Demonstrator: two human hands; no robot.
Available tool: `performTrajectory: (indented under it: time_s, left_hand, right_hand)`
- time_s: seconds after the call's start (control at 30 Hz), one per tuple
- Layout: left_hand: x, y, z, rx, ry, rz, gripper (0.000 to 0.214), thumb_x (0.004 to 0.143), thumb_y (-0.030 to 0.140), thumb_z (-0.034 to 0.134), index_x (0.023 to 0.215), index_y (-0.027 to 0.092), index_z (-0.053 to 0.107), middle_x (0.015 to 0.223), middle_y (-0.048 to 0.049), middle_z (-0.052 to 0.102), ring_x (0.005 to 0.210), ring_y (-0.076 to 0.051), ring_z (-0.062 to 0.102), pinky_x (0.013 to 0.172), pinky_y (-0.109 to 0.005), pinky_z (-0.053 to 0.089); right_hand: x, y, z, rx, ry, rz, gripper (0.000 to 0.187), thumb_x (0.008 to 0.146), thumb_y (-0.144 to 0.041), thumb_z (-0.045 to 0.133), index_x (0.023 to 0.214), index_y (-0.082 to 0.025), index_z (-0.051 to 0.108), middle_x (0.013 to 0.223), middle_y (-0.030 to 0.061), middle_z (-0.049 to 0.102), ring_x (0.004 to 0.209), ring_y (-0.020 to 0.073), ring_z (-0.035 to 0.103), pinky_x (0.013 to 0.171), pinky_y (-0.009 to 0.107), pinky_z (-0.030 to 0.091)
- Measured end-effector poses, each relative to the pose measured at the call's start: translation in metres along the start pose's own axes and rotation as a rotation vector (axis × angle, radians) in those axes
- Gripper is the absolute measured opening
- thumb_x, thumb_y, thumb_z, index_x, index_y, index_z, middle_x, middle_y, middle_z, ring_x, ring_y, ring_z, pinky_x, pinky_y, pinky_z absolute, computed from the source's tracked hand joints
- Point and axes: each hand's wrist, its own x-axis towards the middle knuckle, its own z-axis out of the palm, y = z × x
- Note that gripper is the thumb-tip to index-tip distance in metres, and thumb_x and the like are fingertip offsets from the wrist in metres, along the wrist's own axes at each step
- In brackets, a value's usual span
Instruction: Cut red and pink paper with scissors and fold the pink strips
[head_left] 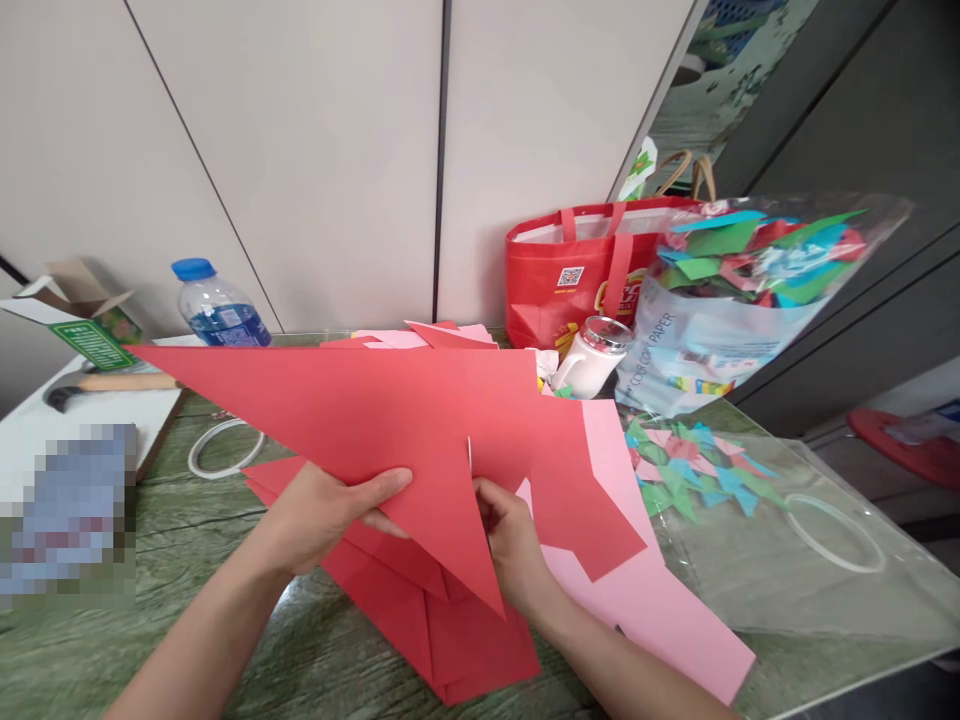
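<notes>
We hold a large red sheet (360, 410) up over the green wood-grain table (187, 580), our left hand (319, 515) pinching it near the lower edge with thumb on top and fingers underneath. Our right hand (514, 545) is curled at the cut that parts the sheet into two flaps; a slim, pale, blade-like sliver (470, 454) shows just above its fingers — whether they grip it, we cannot tell, since the paper hides much of them. Beneath lie more red sheets (480, 640), folded, and to the right a pink sheet (675, 620) reaches past our forearm. Farther right, coloured scraps (697, 465) lie in a loose pile, near a clear pack (720, 300) stuffed with similar pieces. Behind, we see a white mug (589, 365) beside a red bag (536, 270); at left, a blue-capped bottle (221, 305) and a hammer (124, 382).
</notes>
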Motion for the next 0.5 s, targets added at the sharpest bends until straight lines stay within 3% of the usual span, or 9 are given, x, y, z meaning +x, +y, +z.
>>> performTrajectory:
  time_s: [0.17, 0.3, 0.5]
  left_hand:
    - [0.0001, 0.0006, 0.0001, 0.004, 0.003, -0.003, 0.034, 0.067, 0.033, 0.070, 0.097, 0.020, 0.061, 0.098, -0.0060, 0.069, 0.083, -0.025, 0.066, 0.055, -0.030, 0.058]
    - [0.0005, 0.0014, 0.0005, 0.007, 0.011, -0.015, 0.036, 0.066, 0.034, 0.071, 0.098, 0.021, 0.061, 0.101, -0.0063, 0.069, 0.085, -0.026, 0.066, 0.055, -0.031, 0.058]
    - [-0.0009, 0.0025, 0.0062, -0.016, -0.074, -0.086, 0.036, 0.065, 0.034, 0.071, 0.097, 0.019, 0.061, 0.100, -0.0070, 0.069, 0.084, -0.027, 0.066, 0.056, -0.035, 0.059]
  right_hand:
    - [0.0005, -0.0035, 0.0028, 0.035, 0.025, 0.043, 0.005, 0.062, -0.017, 0.064, 0.064, -0.017, 0.059, 0.060, -0.0032, 0.063, 0.054, 0.0112, 0.054, 0.052, 0.022, 0.043]
    - [0.0008, -0.0018, 0.0012, -0.003, 0.011, -0.005, 0.013, 0.060, -0.017, 0.069, 0.069, -0.017, 0.060, 0.065, -0.0023, 0.065, 0.057, 0.0123, 0.056, 0.056, 0.023, 0.045]
    - [0.0035, -0.0008, -0.0046, 0.002, 0.020, -0.070, 0.023, 0.059, -0.015, 0.072, 0.078, -0.018, 0.060, 0.073, -0.0004, 0.066, 0.067, 0.0143, 0.059, 0.063, 0.024, 0.047]
